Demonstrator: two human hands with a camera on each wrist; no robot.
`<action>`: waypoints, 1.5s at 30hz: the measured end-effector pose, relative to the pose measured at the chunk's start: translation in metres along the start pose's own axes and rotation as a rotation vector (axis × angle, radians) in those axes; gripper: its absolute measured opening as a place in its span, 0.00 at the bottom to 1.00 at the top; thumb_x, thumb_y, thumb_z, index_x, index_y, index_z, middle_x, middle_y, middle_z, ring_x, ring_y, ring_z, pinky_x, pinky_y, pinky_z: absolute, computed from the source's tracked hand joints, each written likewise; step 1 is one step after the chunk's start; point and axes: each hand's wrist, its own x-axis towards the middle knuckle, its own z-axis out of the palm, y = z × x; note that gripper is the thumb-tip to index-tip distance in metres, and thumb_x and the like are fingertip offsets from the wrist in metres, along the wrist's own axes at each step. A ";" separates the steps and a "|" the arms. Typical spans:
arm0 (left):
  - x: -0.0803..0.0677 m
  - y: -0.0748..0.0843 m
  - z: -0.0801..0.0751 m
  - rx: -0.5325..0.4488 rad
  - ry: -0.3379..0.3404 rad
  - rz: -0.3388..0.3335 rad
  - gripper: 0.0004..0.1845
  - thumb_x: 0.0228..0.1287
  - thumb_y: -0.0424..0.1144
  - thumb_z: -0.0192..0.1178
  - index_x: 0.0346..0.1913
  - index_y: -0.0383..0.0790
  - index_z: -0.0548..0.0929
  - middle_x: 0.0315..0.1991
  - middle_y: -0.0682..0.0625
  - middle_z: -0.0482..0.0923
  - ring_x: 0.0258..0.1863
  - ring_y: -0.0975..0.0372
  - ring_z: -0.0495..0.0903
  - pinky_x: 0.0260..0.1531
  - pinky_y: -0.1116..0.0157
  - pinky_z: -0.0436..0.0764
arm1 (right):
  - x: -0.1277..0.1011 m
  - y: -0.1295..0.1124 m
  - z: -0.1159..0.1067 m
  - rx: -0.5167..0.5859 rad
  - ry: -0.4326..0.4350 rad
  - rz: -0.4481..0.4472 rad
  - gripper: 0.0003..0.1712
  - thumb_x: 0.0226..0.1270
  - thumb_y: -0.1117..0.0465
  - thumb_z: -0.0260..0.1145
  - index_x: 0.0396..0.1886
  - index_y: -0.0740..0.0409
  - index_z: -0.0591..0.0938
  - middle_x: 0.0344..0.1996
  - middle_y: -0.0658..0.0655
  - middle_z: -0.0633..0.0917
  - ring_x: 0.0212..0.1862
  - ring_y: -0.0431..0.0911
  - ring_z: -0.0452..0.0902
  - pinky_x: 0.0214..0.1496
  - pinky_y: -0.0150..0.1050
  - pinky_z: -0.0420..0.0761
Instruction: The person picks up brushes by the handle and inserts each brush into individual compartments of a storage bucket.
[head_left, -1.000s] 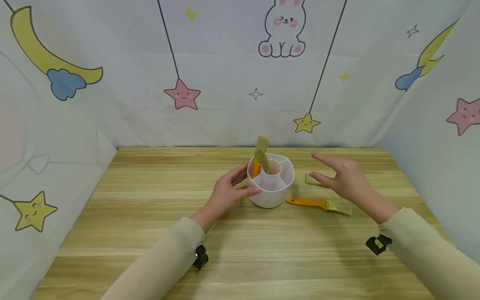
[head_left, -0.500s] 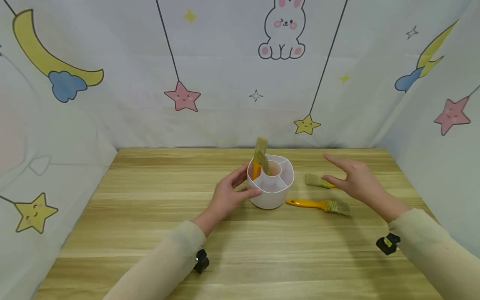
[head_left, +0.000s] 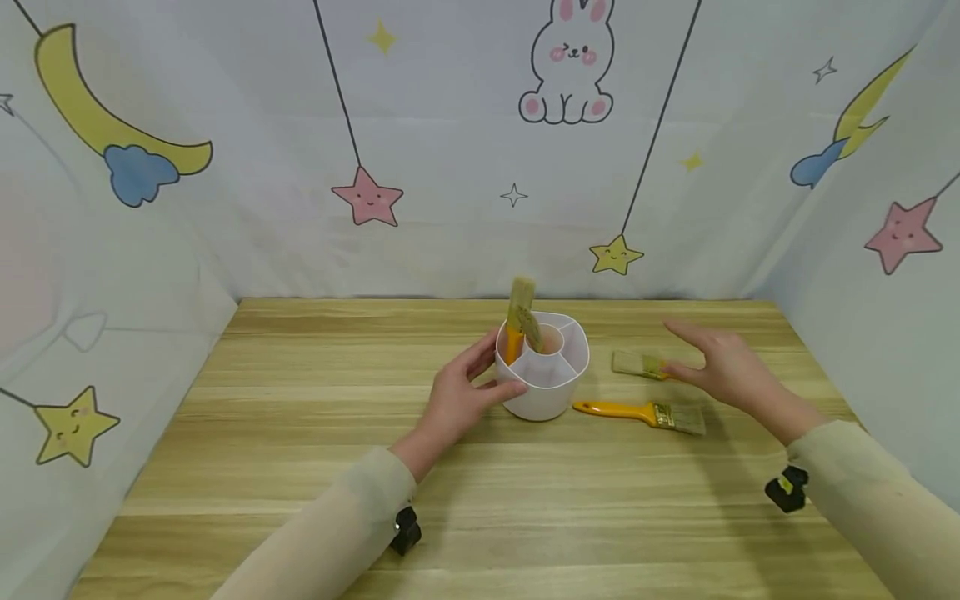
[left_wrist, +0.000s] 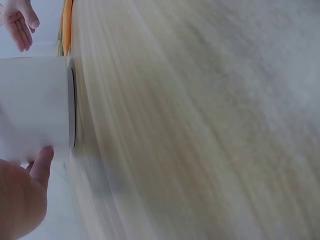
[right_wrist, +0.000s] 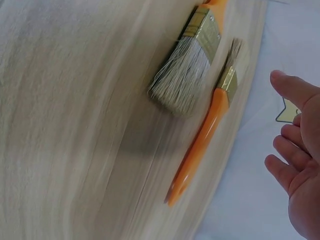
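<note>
A white divided holder (head_left: 542,385) stands mid-table with one paintbrush (head_left: 519,317) upright in its back left section. My left hand (head_left: 459,393) grips the holder's left side, thumb (left_wrist: 41,165) against its wall (left_wrist: 35,105). My right hand (head_left: 722,368) is open with spread fingers, just above the handle of a small brush (head_left: 632,363) lying right of the holder. A second, orange-handled brush (head_left: 637,411) lies nearer me. In the right wrist view a wide-bristled brush (right_wrist: 187,70) and an orange-handled brush (right_wrist: 202,135) lie side by side, left of my open right hand (right_wrist: 295,170).
The wooden table (head_left: 300,433) is walled on three sides by pale printed fabric (head_left: 450,125). Black wrist straps (head_left: 405,530) sit on both sleeves.
My right hand has drifted right and lower, from beside the holder toward the far brush. The left hand has stayed on the holder.
</note>
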 end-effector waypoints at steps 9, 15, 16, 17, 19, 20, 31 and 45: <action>-0.003 0.000 0.002 0.003 0.014 -0.002 0.47 0.59 0.37 0.82 0.80 0.56 0.72 0.77 0.55 0.72 0.75 0.55 0.74 0.65 0.54 0.83 | -0.001 0.014 0.006 -0.019 -0.044 -0.012 0.45 0.68 0.55 0.80 0.76 0.72 0.72 0.67 0.75 0.79 0.62 0.73 0.80 0.63 0.69 0.81; -0.005 0.002 0.003 0.004 0.020 0.006 0.47 0.59 0.38 0.82 0.80 0.56 0.72 0.77 0.55 0.72 0.75 0.55 0.73 0.65 0.52 0.83 | -0.002 0.021 0.009 -0.017 -0.064 -0.017 0.46 0.66 0.56 0.81 0.76 0.74 0.71 0.67 0.76 0.78 0.61 0.73 0.80 0.62 0.70 0.81; -0.005 0.001 0.003 0.003 0.023 0.006 0.47 0.59 0.38 0.82 0.80 0.56 0.72 0.77 0.55 0.72 0.75 0.55 0.73 0.65 0.52 0.83 | -0.002 0.022 0.010 -0.016 -0.069 -0.017 0.46 0.66 0.56 0.81 0.75 0.74 0.72 0.67 0.77 0.78 0.61 0.73 0.80 0.62 0.70 0.81; -0.005 0.001 0.003 0.003 0.025 0.007 0.47 0.59 0.38 0.82 0.80 0.56 0.72 0.77 0.55 0.72 0.76 0.55 0.73 0.65 0.51 0.83 | -0.002 0.023 0.010 -0.020 -0.075 -0.016 0.46 0.66 0.56 0.81 0.75 0.74 0.72 0.67 0.77 0.78 0.62 0.74 0.79 0.63 0.70 0.81; -0.005 0.001 0.004 0.006 0.031 0.005 0.47 0.59 0.38 0.82 0.80 0.56 0.73 0.78 0.55 0.71 0.76 0.55 0.73 0.65 0.52 0.83 | -0.002 0.026 0.012 -0.023 -0.088 -0.014 0.45 0.66 0.56 0.81 0.74 0.75 0.73 0.67 0.77 0.78 0.62 0.74 0.79 0.63 0.70 0.80; -0.005 0.001 0.004 0.009 0.034 0.004 0.47 0.59 0.38 0.82 0.80 0.56 0.73 0.78 0.55 0.71 0.76 0.55 0.73 0.65 0.52 0.83 | -0.002 0.027 0.013 -0.021 -0.095 -0.013 0.44 0.67 0.56 0.81 0.74 0.75 0.73 0.67 0.78 0.77 0.63 0.75 0.78 0.63 0.71 0.79; -0.008 0.003 0.008 0.005 0.052 -0.007 0.47 0.59 0.38 0.83 0.80 0.57 0.73 0.78 0.56 0.70 0.76 0.55 0.72 0.66 0.52 0.82 | -0.007 0.031 0.027 -0.017 -0.120 -0.026 0.32 0.72 0.57 0.76 0.69 0.70 0.80 0.61 0.74 0.84 0.57 0.72 0.83 0.60 0.69 0.83; -0.007 0.001 0.009 0.027 0.067 0.004 0.47 0.58 0.38 0.83 0.80 0.57 0.73 0.78 0.56 0.72 0.76 0.56 0.73 0.65 0.53 0.83 | -0.009 0.029 0.037 -0.053 -0.105 0.017 0.28 0.73 0.57 0.75 0.67 0.67 0.83 0.60 0.73 0.85 0.52 0.69 0.86 0.55 0.67 0.84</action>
